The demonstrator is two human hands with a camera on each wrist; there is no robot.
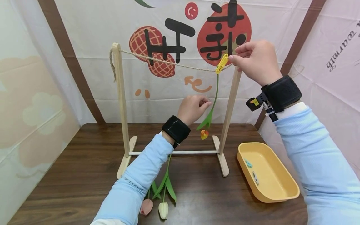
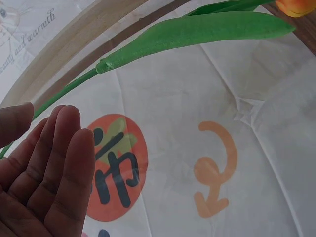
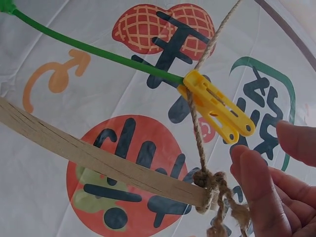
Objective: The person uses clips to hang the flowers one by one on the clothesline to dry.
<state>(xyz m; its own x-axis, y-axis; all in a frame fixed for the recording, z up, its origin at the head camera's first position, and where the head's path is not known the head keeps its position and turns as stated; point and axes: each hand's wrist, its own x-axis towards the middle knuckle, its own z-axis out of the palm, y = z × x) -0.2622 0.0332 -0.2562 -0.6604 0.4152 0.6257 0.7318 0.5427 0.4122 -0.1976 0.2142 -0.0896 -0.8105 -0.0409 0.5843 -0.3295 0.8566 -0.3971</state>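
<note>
Hands: thumbs parted from fingers on both; right hand (image 1: 258,62) just beside yellow peg (image 1: 222,64), left hand (image 1: 192,109) near green stem (image 1: 217,88).
Peg: clamped over rope (image 1: 168,62) and stem end, near right post (image 1: 230,109).
Orange tulip (image 1: 207,121): hanging bloom-down from rope.
Surface (image 1: 84,175): pink tulip (image 1: 146,207), white tulip (image 1: 163,210), partly behind left sleeve (image 1: 135,181); yellow tray (image 1: 274,178) at right.

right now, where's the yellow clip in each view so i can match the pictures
Head: the yellow clip is right of centre, in the upper part, on the rope, just left of the right hand.
Left wrist: not in it.
Right wrist: right of centre, slightly above mid-height.
Shared landmark: the red printed circle, visible in all three views.
</note>
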